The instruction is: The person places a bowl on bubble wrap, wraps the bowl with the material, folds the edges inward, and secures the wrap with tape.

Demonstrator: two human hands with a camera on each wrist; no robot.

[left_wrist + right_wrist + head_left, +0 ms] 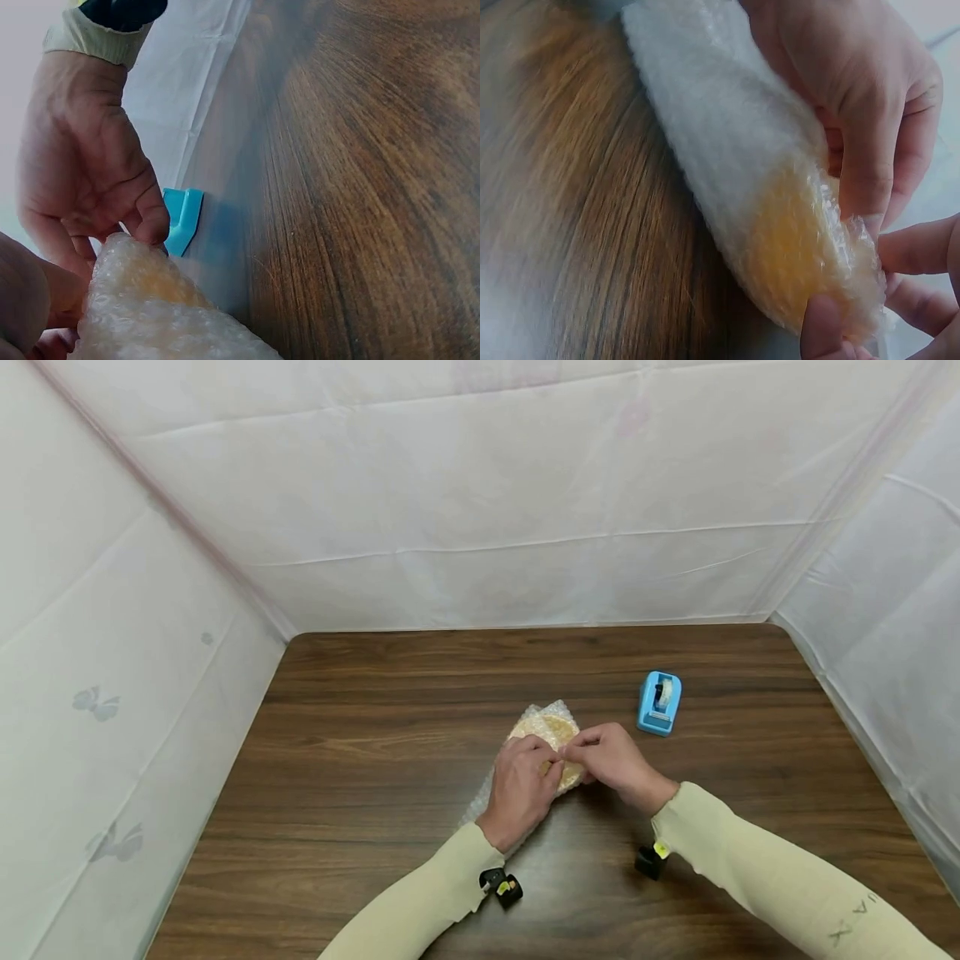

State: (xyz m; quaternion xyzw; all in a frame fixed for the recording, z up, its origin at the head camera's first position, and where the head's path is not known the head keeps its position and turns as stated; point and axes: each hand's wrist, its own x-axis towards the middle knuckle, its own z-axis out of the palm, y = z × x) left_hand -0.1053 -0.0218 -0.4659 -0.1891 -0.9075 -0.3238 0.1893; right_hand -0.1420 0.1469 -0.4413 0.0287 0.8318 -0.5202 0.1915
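Brown wood-grain table (360, 735) spreads beneath the fingers of the left hand (521, 783) and right hand (617, 760). Bubble wrap (478, 800) lies under the left fingers and reaches the right ones, which pinch its edge; the left fingers grip it alongside. If they pull unevenly, the fold could spring open, and the round yellowish piece (558, 727) inside might slip out. Beyond the right fingers stands a blue tape dispenser (659, 703), perhaps easily knocked by a careless sweep.
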